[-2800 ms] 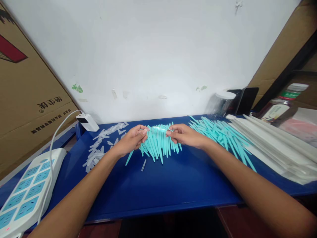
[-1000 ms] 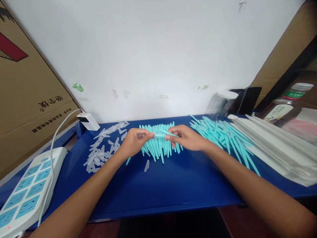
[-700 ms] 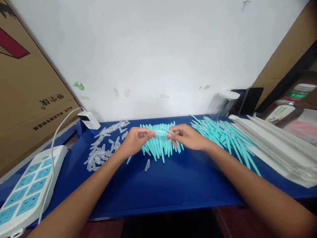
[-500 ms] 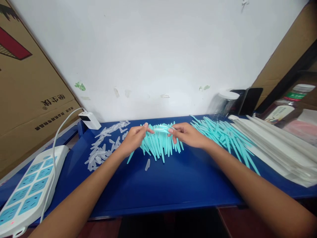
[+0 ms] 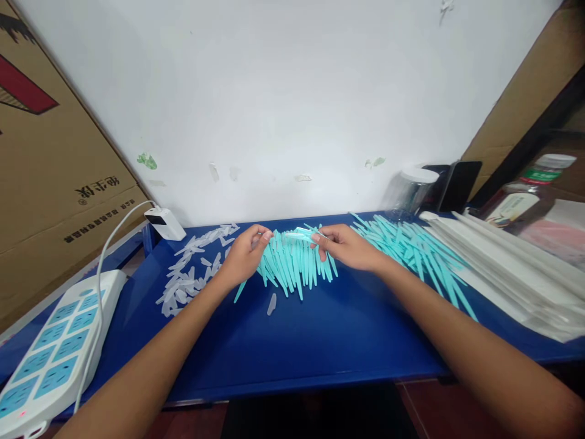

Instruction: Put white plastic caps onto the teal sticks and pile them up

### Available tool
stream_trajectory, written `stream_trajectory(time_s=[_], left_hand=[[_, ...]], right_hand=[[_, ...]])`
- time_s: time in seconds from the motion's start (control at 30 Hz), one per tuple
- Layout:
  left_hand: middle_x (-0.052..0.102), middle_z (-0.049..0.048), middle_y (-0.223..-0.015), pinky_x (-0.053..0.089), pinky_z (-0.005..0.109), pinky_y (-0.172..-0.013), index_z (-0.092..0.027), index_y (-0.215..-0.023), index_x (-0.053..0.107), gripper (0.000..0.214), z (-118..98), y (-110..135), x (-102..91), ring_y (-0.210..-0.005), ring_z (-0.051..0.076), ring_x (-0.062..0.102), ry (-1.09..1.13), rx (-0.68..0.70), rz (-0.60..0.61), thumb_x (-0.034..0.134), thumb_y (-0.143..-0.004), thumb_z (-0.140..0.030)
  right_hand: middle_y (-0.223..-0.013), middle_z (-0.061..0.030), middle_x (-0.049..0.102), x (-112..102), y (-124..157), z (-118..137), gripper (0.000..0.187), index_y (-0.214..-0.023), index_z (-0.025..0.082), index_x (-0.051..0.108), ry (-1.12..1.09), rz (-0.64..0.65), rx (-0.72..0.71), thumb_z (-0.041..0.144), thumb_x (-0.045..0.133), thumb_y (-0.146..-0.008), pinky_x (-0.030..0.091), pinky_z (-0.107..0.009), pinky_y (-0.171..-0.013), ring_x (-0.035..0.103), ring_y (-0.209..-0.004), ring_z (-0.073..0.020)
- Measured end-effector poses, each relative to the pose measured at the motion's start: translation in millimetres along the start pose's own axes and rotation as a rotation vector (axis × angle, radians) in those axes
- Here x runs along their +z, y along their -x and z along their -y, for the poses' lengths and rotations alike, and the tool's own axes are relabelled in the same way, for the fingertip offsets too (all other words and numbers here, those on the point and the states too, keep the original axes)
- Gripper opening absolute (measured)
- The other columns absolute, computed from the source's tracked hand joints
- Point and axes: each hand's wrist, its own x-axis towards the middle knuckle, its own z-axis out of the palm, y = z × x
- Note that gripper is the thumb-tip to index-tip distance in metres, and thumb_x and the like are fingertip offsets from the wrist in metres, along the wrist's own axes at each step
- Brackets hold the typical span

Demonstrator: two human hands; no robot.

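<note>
My right hand [image 5: 346, 247] pinches a turquoise stick [image 5: 302, 236], but whether my left hand [image 5: 245, 253] grips anything I can't tell.

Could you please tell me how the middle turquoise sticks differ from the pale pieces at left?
The middle sticks are turquoise, while the pale pieces are whitish and look see-through. The sticks are long; the pale pieces are short. The sticks lie mostly side by side, whereas the pale pieces are scattered at mixed angles. Both lie on the blue table.
</note>
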Motion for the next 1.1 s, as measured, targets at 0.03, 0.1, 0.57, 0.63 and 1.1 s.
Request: stream_trajectory(time_s=[0.03,0.1,0.57,0.63,1.1], left_hand=[[0.050,-0.0030,-0.072,0.032,0.024,-0.054,-0.018,-0.104,0.063,0.034,1,1,2.6,-0.059,0.012,0.040,-0.081,0.082,-0.022,0.058,-0.099,-0.051],[0.050,-0.0033,-0.071,0.033,0.025,-0.057,-0.019,-0.106,0.065,0.035,0,4,7.4,-0.061,0.013,0.041,-0.156,0.164,-0.006,0.054,-0.101,-0.052],[0.075,0.0048,-0.081,0.039,0.028,-0.060,-0.016,-0.099,0.083,0.035,-5,-2,-13.0,-0.063,0.015,0.053,-0.336,0.304,-0.160,0.064,-0.097,-0.046],[0.073,0.0046,-0.079,0.040,0.028,-0.061,-0.019,-0.103,0.083,0.032,-4,-1,-10.7,-0.062,0.015,0.052,-0.355,0.378,-0.144,0.064,-0.098,-0.044],[0.041,-0.0028,-0.056,0.029,0.029,-0.056,-0.030,-0.109,0.084,0.024,4,9,-1.9,-0.054,0.014,0.035,-0.534,0.675,-0.372,0.066,-0.099,-0.041]], right_hand=[[-0.068,-0.0032,0.065,1,0,1,0.058,-0.070,0.016,0.067,-0.009,0.012,-0.005,0.060,0.049,-0.102,0.033,-0.028,-0.058,0.043,-0.054,-0.0121],[-0.067,-0.0026,0.066,4,1,3,0.055,-0.075,0.016,0.068,-0.045,0.043,-0.016,0.061,0.050,-0.101,0.034,-0.027,-0.057,0.043,-0.055,-0.0125],[-0.074,-0.0057,0.068,-10,3,0,0.059,-0.070,0.017,0.065,-0.022,0.032,0.010,0.065,0.048,-0.100,0.038,-0.029,-0.061,0.050,-0.062,-0.0151],[-0.069,-0.0040,0.065,-10,3,3,0.056,-0.078,0.016,0.069,-0.086,0.069,0.054,0.065,0.051,-0.099,0.037,-0.028,-0.059,0.048,-0.059,-0.0144],[-0.060,0.0016,0.049,-10,6,9,0.048,-0.090,0.015,0.071,-0.411,0.191,0.226,0.062,0.064,-0.093,0.022,-0.025,-0.048,0.037,-0.053,-0.0104]])
